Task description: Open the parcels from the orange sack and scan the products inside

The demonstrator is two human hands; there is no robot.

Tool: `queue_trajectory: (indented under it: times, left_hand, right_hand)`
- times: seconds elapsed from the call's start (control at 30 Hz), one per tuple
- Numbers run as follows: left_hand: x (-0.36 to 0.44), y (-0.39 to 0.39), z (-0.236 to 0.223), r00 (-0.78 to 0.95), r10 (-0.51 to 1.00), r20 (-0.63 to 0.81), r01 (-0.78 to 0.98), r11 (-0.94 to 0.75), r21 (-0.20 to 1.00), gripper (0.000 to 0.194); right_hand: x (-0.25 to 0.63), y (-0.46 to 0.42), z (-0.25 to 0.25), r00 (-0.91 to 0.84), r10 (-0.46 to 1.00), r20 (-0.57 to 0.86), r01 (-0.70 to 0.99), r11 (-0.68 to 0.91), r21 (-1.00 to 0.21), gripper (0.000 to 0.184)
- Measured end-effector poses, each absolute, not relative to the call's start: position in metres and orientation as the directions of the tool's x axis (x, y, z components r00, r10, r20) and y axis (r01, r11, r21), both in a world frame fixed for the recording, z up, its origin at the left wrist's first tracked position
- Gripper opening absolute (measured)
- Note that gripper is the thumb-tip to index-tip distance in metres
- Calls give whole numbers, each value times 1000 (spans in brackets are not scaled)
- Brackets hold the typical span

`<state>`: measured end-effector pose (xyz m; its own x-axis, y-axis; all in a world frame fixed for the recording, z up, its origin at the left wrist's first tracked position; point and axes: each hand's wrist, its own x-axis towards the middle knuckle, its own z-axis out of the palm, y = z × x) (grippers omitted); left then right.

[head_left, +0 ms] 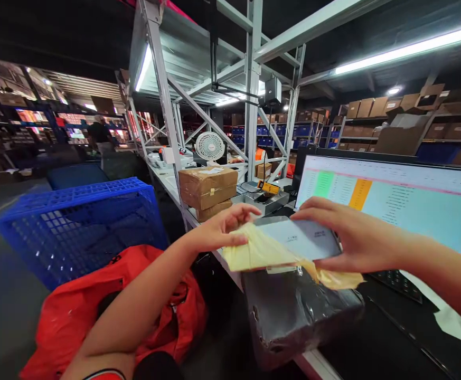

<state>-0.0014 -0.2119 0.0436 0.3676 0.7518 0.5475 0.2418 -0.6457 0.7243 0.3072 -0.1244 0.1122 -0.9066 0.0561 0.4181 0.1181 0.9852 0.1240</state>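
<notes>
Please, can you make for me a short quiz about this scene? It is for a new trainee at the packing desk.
1. True or false: the left hand holds the pale yellow plastic, and the right hand holds the flat grey packet.
2. What lies directly below the held packet? A) a white fan B) a black wrapped parcel C) a red bag
3. What does the monitor on the right show?

Key: 1 true. 2 B. 3 a spreadsheet with a green block and an orange block.
</notes>
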Motion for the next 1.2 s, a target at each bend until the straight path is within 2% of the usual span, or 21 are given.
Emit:
queue_trajectory:
  times: [0.07, 0.13, 0.2, 0.3, 0.37, 0.47, 0.53, 0.6, 0.7, 0.8, 0.87, 0.9, 0.97, 1.03, 1.1, 1.2]
  left_hand:
    - [-3, -215, 65, 406, 755, 515, 438, -656, 615, 51]
    - [2, -219, 84, 468, 733, 493, 600, -673, 432, 42]
    - [11, -221, 96, 559, 686, 466, 623, -718, 310, 48]
    - [26, -215, 100, 637, 609, 473, 575, -784, 234, 54]
    - [34, -208, 99, 649, 577, 496, 576, -798, 174, 41]
    - [41, -198, 99, 660, 579, 480, 597, -791, 134, 21]
    - [44, -196, 99, 655, 590, 472, 602, -785, 147, 25]
    - [43, -198, 96, 670, 570, 476, 583, -801, 139, 32]
    - [29, -207, 83, 699, 533, 476, 588, -808, 42, 35]
    - [6, -216, 61, 669, 570, 477, 664, -746, -40, 35]
    - [-5, -216, 49, 558, 618, 554, 742, -671, 1, 35]
    - [-7, -213, 45, 462, 641, 613, 778, -625, 67, 36]
    - [-4, -204, 44, 228, 678, 699, 798, -541, 264, 42]
    - [6, -193, 48, 74, 707, 703, 752, -503, 427, 55]
    - [18, -182, 54, 60, 739, 671, 723, -496, 481, 57]
    - [27, -173, 58, 120, 773, 623, 749, -483, 454, 46]
  right_hand:
    - [306, -114, 121, -887, 101, 450, 119, 993, 10, 59]
    - [305, -102, 126, -862, 164, 480, 144, 987, -78, 52]
    - [306, -93, 125, -841, 215, 496, 168, 976, -138, 48]
    - [308, -90, 117, -829, 213, 517, 153, 976, -156, 50]
    - [308, -92, 109, -808, 249, 534, 176, 967, -185, 53]
    - [305, -94, 99, -734, 422, 532, 293, 903, -313, 58]
    - [304, -93, 93, -700, 517, 492, 348, 849, -397, 59]
    - [308, -90, 87, -695, 544, 470, 344, 825, -447, 57]
    - [330, -75, 73, -637, 609, 473, 277, 753, -596, 58]
    - [362, -52, 49, -441, 783, 439, 241, 574, -782, 64]
    - [376, -44, 35, -282, 841, 462, 260, 530, -807, 65]
    - [378, -44, 30, -243, 844, 479, 256, 532, -807, 66]
    - [375, -52, 24, -266, 828, 494, 183, 547, -817, 67]
    - [363, -68, 25, -288, 801, 525, 146, 579, -802, 67]
    - [351, -86, 26, -249, 755, 606, 270, 655, -705, 69]
    - [341, -106, 22, -269, 634, 725, 476, 742, -472, 80]
